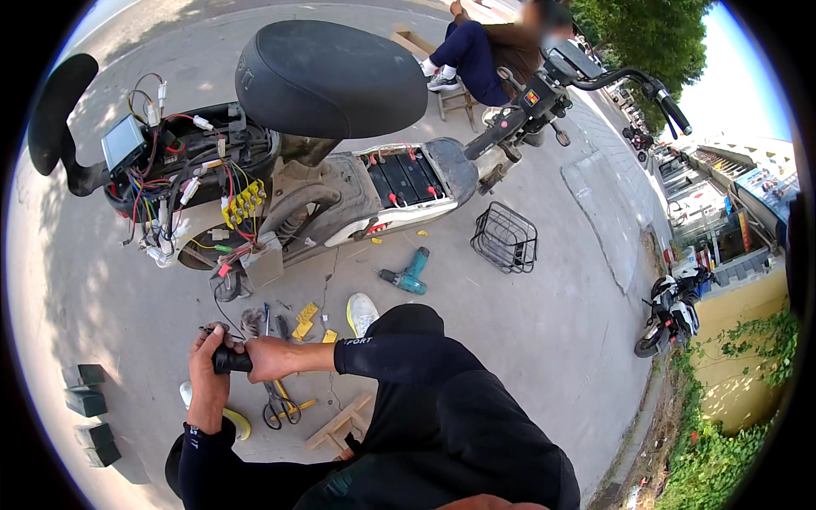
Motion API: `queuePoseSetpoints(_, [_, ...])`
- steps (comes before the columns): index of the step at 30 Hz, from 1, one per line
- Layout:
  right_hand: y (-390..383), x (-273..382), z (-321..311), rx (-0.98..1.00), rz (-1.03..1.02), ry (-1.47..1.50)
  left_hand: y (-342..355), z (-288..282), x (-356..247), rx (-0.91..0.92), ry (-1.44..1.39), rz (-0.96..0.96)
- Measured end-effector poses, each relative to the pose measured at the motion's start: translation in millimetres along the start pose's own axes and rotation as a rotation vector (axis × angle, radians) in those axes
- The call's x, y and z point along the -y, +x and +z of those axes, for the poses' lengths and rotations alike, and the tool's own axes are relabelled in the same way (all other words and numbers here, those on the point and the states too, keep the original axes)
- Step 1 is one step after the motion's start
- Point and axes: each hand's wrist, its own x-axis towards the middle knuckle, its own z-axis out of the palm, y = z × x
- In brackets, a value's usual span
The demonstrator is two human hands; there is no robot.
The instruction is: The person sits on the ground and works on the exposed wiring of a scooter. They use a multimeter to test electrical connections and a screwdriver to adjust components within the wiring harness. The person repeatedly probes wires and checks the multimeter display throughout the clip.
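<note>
In front of me, low on the left, both my hands are closed around a short black cylinder (pixel 231 360). It looks like a handlebar grip, though its kind is not certain. My left hand (pixel 206 374) grips it from the left side, thumb up along it. From the right, my right hand (pixel 270 358) is wrapped about its other end. A thin dark cable (pixel 223 311) runs from near my fingers up toward the electric scooter's rear. That scooter (pixel 340 183) stands with its rear wiring (pixel 183 191) exposed and its black batteries (pixel 399 177) uncovered in the floorboard.
Scissors (pixel 280 408), yellow pieces (pixel 306 314) and a small wooden stool (pixel 342 425) lie near my feet. A teal cordless drill (pixel 411 274) and a wire basket (pixel 505 238) are farther right. Dark batteries (pixel 85 401) stand at left. Beyond the scooter sits another person (pixel 493 59).
</note>
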Motion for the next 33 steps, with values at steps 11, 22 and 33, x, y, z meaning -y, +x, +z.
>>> queuePoseSetpoints(11, [-4.8,12.4,-11.0,-0.058,-0.069,0.013,4.5,-2.9,-4.3,-0.002,-0.028,-0.021])
queuePoseSetpoints(22, [-2.6,4.2,-8.1,-0.020,-0.053,-0.034,-0.7,-0.5,-3.6,-0.020,-0.034,-0.008])
queuePoseSetpoints(33, [2.3,0.9,-3.0,-0.002,-0.011,-0.023,0.0,-4.0,-7.9,-0.034,0.009,-0.090])
